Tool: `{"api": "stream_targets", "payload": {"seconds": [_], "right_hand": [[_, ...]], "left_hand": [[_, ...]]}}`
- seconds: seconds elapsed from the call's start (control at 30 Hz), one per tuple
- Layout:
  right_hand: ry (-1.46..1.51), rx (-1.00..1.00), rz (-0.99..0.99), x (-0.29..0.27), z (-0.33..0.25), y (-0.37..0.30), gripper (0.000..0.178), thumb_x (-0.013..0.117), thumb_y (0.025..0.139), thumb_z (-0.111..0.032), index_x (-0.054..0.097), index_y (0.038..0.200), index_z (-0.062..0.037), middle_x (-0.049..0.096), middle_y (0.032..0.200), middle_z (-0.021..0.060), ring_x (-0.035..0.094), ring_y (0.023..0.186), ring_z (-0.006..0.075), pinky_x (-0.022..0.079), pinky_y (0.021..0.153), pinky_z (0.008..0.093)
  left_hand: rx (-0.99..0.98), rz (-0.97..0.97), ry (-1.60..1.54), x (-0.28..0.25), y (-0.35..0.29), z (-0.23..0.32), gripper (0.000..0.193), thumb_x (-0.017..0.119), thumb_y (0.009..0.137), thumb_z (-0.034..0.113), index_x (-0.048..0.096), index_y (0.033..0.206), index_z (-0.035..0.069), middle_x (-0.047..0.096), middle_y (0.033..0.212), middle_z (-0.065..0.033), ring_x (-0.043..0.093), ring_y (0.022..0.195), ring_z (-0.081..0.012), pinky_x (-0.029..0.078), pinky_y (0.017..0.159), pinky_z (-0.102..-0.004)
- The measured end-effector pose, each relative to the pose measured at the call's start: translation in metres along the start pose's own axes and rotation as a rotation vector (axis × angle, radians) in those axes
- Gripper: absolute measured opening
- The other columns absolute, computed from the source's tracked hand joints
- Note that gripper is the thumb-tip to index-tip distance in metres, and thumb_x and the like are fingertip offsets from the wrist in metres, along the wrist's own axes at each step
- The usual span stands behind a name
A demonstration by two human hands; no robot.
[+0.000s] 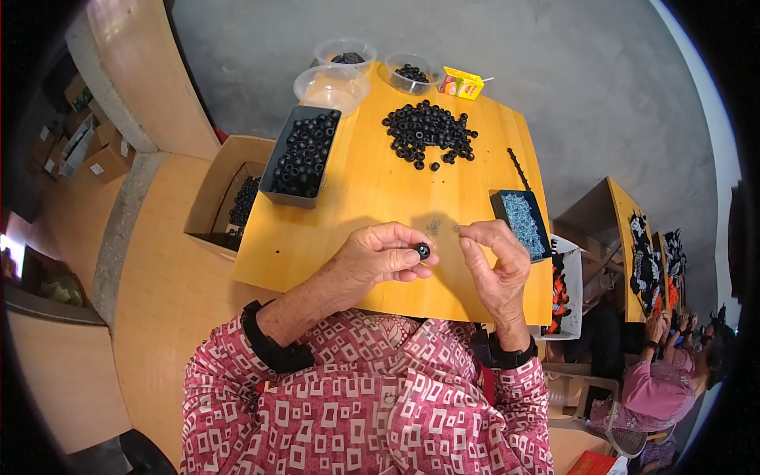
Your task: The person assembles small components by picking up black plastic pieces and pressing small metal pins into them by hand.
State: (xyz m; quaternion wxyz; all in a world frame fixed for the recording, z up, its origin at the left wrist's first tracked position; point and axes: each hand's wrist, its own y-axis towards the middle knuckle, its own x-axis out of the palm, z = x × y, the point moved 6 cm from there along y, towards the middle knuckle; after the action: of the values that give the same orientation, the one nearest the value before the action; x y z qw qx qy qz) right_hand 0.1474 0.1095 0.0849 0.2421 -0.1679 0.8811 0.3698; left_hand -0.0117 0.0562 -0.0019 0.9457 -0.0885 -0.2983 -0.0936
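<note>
Above the near part of the wooden table (372, 190), my left hand (378, 255) pinches a small round black plastic part (422, 251) between thumb and fingertips. My right hand (499, 261) is a little to the right, thumb and forefinger curled close together. A tiny metallic bit (457, 228) shows at its fingertips, too small to name. Between and beyond the hands lies a small scatter of tiny metal pieces (433, 227). Farther off, a heap of similar black parts (427, 131) covers the table's middle.
A grey bin (289, 195) of black parts stands left; a black tray (522, 226) of small silvery pieces sits right. Clear bowls (332, 89) and a yellow drink carton (461, 82) line the back. A cardboard box (207, 194) flanks the table. Another person (661, 384) sits far right.
</note>
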Motion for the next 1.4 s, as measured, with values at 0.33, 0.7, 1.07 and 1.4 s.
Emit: {"api": "stream_targets", "payload": {"seconds": [0.33, 0.7, 1.07, 1.4], "right_hand": [[-0.015, -0.008, -0.062, 0.01, 0.0, -0.008, 0.008, 0.066, 0.08, 0.0, 0.068, 0.088, 0.0014, 0.065, 0.083, 0.0123, 0.063, 0.079, 0.0239, 0.05, 0.071, 0.032], [-0.149, 0.066, -0.06, -0.002, 0.059, 0.066, 0.013, 0.061, 0.084, -0.005, 0.067, 0.093, 0.0028, 0.067, 0.084, 0.0148, 0.066, 0.075, 0.027, 0.051, 0.069, 0.0323], [-0.565, 0.102, -0.442, 0.069, 0.127, 0.106, 0.021, 0.064, 0.08, -0.017, 0.069, 0.099, -0.008, 0.065, 0.096, 0.0165, 0.064, 0.091, 0.0328, 0.051, 0.081, 0.042], [-0.618, 0.056, -0.43, 0.078, 0.131, 0.101, 0.015, 0.063, 0.081, -0.016, 0.069, 0.091, -0.0061, 0.063, 0.094, 0.0149, 0.062, 0.093, 0.0329, 0.051, 0.082, 0.0422]], "left_hand": [[0.147, -0.068, -0.082, 0.001, -0.004, 0.013, 0.021, 0.064, 0.091, 0.013, 0.06, 0.109, 0.003, 0.067, 0.105, -0.012, 0.068, 0.09, -0.0183, 0.054, 0.079, -0.0264], [0.12, -0.044, -0.053, 0.0, -0.003, 0.011, 0.019, 0.061, 0.092, 0.012, 0.061, 0.109, 0.003, 0.068, 0.103, -0.0122, 0.067, 0.09, -0.0189, 0.054, 0.08, -0.0274], [0.083, 0.04, -0.013, -0.003, -0.002, 0.014, 0.02, 0.057, 0.094, 0.009, 0.06, 0.113, 0.003, 0.068, 0.102, -0.0113, 0.067, 0.09, -0.0179, 0.052, 0.081, -0.0276], [0.093, 0.004, -0.064, -0.007, 0.0, 0.012, 0.023, 0.059, 0.093, 0.014, 0.06, 0.114, 0.004, 0.067, 0.103, -0.0102, 0.066, 0.093, -0.0174, 0.051, 0.084, -0.0281]]}}
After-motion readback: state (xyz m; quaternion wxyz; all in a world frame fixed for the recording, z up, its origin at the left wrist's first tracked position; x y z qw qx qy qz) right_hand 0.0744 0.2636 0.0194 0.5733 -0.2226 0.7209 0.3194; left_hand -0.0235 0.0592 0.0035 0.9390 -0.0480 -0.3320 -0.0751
